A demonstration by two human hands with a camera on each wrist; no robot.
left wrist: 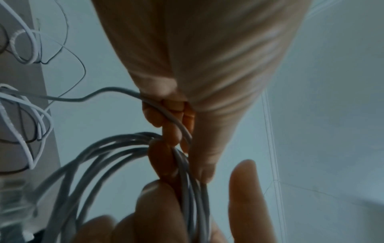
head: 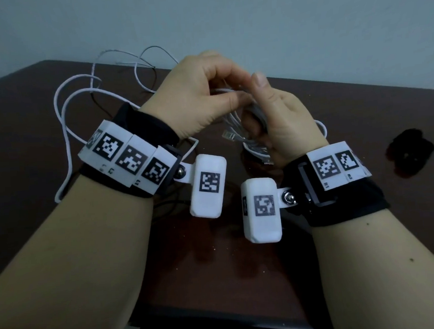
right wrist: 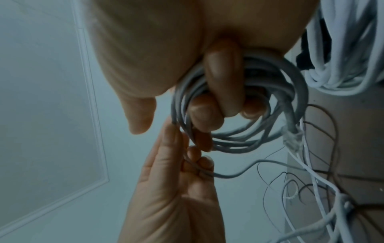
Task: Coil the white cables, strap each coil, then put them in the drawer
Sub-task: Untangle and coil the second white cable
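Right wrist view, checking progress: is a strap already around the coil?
No, the coil hangs bare on the right hand fingers, with no strap around its loops.
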